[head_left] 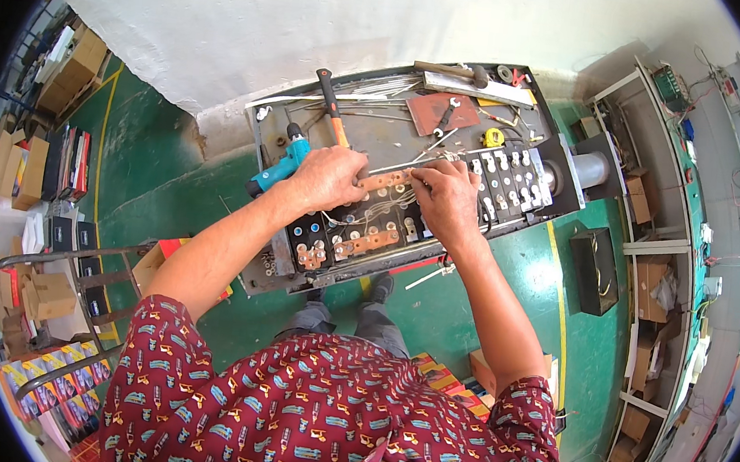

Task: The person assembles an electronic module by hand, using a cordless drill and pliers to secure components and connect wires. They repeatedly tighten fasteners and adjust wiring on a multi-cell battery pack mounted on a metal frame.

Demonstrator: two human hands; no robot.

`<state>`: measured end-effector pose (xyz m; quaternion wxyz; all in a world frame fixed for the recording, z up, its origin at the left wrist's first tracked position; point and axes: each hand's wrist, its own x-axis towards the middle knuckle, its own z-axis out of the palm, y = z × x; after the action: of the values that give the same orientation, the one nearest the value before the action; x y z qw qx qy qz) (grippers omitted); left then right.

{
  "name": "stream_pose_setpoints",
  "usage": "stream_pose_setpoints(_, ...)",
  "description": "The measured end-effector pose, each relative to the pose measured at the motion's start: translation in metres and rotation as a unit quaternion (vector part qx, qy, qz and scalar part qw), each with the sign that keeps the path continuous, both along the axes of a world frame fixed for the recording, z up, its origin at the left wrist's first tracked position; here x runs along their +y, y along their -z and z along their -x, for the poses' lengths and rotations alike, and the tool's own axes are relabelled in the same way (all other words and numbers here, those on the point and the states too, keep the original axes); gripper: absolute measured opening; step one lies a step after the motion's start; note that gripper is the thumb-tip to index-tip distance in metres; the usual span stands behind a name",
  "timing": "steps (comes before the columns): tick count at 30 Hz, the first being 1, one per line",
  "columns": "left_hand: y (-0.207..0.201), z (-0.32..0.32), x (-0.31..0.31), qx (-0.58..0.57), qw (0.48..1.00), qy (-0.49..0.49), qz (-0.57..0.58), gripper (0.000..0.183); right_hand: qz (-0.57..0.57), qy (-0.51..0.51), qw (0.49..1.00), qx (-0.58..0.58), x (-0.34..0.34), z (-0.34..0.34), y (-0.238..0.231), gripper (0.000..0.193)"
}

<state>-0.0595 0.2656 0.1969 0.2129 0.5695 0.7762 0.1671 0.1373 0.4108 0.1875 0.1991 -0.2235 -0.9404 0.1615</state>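
Observation:
Between my two hands a flat copper bar with holes spans the row of black blocks with round metal terminals. My left hand has its fingers closed at the bar's left end. The fingertips of my right hand pinch the right end, partly hiding it. Pale thin wires run over the blocks just below the bar. Nearer to me, a second copper strip lies on the terminals, and a shorter copper piece sits at the left corner.
Left of my left hand lie a teal power drill and an orange-and-black handled tool. Behind are a wrench, a yellow tape measure and a wooden-handled hammer. Shelving stands right; a metal cart handle is left.

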Motion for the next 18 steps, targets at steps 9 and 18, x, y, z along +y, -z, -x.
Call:
stream_pose_setpoints(9,0.008,-0.001,-0.006,-0.003,1.000,-0.009,0.004,0.023,-0.027,-0.001,0.999,-0.028,-0.002,0.004,0.013,0.016)
stream_pose_setpoints(18,0.011,-0.002,-0.002,0.017,1.000,-0.012,0.014,0.028,-0.044,-0.020,0.999,-0.016,0.003,0.004,0.016,0.015)
